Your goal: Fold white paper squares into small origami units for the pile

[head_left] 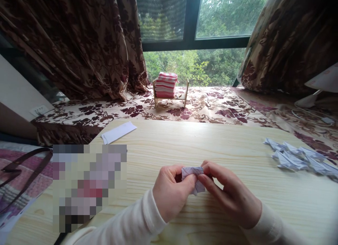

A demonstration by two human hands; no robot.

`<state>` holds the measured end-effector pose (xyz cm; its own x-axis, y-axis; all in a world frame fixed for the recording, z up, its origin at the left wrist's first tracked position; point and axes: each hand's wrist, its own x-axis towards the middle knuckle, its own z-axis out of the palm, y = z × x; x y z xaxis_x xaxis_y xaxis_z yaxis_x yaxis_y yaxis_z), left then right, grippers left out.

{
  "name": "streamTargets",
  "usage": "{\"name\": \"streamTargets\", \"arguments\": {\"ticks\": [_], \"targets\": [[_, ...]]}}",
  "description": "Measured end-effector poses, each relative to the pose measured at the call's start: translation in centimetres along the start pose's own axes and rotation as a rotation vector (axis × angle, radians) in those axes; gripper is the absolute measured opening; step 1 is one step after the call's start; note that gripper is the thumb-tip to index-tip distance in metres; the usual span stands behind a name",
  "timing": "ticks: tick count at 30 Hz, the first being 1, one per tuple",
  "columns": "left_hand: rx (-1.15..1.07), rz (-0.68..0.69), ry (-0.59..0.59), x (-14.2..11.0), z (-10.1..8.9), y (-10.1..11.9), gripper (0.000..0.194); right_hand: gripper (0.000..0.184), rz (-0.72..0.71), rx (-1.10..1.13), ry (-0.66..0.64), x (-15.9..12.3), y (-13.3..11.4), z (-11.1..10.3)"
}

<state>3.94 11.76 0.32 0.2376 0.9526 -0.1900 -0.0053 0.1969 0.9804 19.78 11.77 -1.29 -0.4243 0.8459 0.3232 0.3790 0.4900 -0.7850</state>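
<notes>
A small piece of folded paper (192, 171), whitish with a faint lilac tint, is held between both hands above the wooden table (158, 149). My left hand (173, 192) pinches it from the left, thumb lying across its front. On the other side my right hand (229, 192) grips the paper's right edge between thumb and fingertips. Part of the paper is hidden behind the left thumb. Far to the right on the tabletop lie several folded paper pieces (290, 160) with pointed corners.
A white paper strip (118, 132) lies near the table's far left corner. A pixelated area covers something at left. Beyond the table, a small wooden stand (186, 93) holds striped red-and-white cloths (166, 85) on the patterned sill cover (211, 104). A lamp (322, 79) stands at right.
</notes>
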Motion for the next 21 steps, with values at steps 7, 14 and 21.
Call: {"name": "streamTargets", "arguments": {"ticks": [7, 14, 21], "targets": [[-0.072, -0.019, -0.038, 0.41, -0.19, -0.14, 0.019, 0.029, 0.025, -0.001, -0.024, 0.32, 0.14, -0.61], [-0.034, -0.135, -0.11, 0.43, 0.06, 0.39, 0.025, 0.03, 0.067, -0.046, 0.007, 0.18, -0.21, -0.71], [0.067, -0.092, -0.17, -0.07, -0.06, 0.43, 0.03, 0.033, 0.099, 0.025, -0.035, 0.01, -0.13, -0.25]]}}
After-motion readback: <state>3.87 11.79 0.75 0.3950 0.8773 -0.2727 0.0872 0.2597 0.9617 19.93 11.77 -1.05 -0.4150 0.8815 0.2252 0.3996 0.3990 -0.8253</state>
